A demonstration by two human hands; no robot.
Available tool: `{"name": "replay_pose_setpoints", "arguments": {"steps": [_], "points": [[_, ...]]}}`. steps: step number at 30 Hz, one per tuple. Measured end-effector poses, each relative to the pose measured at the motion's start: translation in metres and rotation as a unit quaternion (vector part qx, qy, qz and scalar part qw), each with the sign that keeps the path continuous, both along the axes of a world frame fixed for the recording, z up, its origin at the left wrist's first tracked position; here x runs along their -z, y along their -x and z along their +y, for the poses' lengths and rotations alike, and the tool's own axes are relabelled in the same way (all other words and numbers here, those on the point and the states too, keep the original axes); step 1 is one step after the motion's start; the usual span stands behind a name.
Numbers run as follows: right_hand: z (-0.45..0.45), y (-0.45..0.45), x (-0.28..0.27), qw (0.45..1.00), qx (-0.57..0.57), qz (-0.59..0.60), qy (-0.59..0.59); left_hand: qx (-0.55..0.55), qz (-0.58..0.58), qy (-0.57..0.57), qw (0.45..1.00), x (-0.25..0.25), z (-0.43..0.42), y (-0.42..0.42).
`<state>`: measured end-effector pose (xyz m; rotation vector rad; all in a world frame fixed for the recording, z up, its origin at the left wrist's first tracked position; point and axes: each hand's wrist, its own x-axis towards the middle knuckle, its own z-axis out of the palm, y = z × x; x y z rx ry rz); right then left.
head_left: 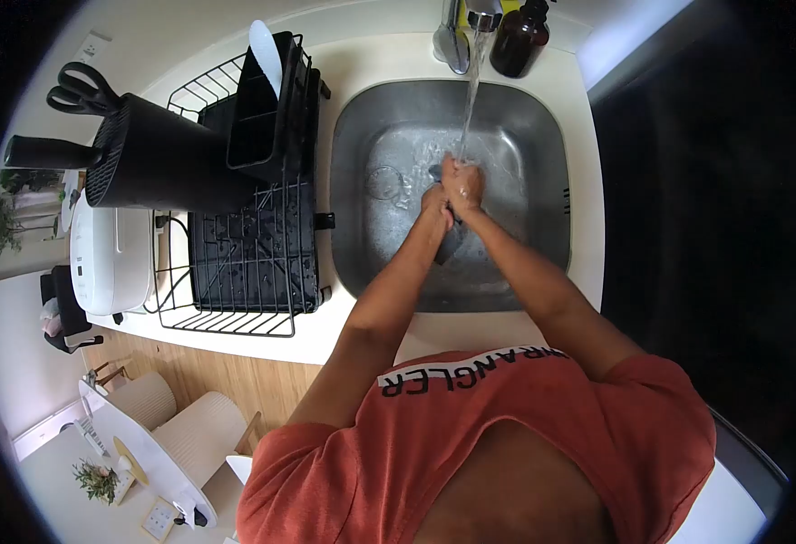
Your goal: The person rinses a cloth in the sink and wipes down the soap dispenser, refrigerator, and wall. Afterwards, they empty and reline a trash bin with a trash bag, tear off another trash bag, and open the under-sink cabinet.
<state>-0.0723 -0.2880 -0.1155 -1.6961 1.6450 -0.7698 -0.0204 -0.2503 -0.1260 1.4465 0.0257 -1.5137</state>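
Note:
Both hands are together in the steel sink (353, 254), under a stream of running water (470, 113). My left hand (436, 201) is closed on a dark grey, cloth-like item (450, 245). One end of it hangs below the hands, and a small dark part shows above them. My right hand (463, 184) is closed against the left, higher up and wet from the stream, with its fingers curled round the same item. Much of the item is hidden by the hands, so its exact kind is unclear.
Above the sink stand the faucet (483, 16) and a brown bottle (520, 41). Left of it are a black dish rack (253, 263), a utensil holder (257, 136) with a pale spoon (266, 56), a knife block (162, 154) with scissors (81, 91), and a white appliance (112, 254).

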Motion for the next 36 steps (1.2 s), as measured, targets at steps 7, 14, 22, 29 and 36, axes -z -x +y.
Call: {"name": "replay_pose_setpoints", "arguments": {"steps": [7, 14, 22, 29, 36], "points": [[-0.024, 0.032, 0.025, 1.000, 0.007, 0.027, -0.005, 0.136, -0.004, -0.092, 0.986, 0.037, -0.029, -0.019], [-0.062, 0.082, -0.011, 0.944, -0.212, 0.233, -0.102, 0.077, 0.087, 0.008, 0.993, 0.009, -0.010, -0.034], [-0.055, 0.090, 0.007, 0.893, -0.283, 0.302, -0.176, -0.007, 0.191, 0.067, 0.979, -0.006, -0.017, -0.067], [0.028, 0.006, -0.036, 0.959, -0.209, -0.092, 0.168, -0.161, 0.231, -0.032, 0.959, 0.037, -0.019, 0.005], [0.000, 0.032, 0.009, 0.999, 0.013, -0.051, -0.004, -0.069, -0.018, -0.177, 0.982, -0.019, -0.011, 0.011]]}}
